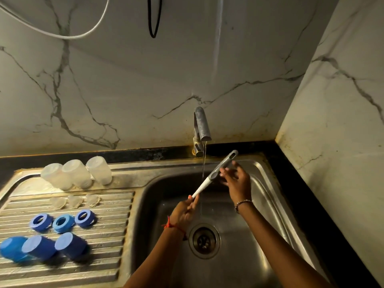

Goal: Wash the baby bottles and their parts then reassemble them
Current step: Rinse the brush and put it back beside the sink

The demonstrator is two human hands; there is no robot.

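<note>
The left hand [185, 210] pinches the thin white end of the bottle brush [209, 178] between curled fingers, while the right hand [234, 179] lays fairly straight fingers [225, 173] against the grey upper handle, rubbing rather than clasping it; whether its thumb wraps behind cannot be told. The brush slants up across the sink [270, 194], with the thin stream of water [204, 163] from the tap [202, 126] falling just beside its middle. The bristles are not visible. The washed parts wait on the drainboard [108, 235] to the left: three clear bottles [76, 173] upside down at the back, three clear teats [74, 201] in front of them, then three blue rings [62, 223] and three blue caps [39, 247] on their sides. This looks like a rinse of the tool before reassembly. The main risk is the wet handle slipping out of that small left-hand pinch and dropping toward the drain [204, 240]. Flicking the brush could spray water onto the drying parts, and a careless reach could roll the caps along the ribs.
</note>
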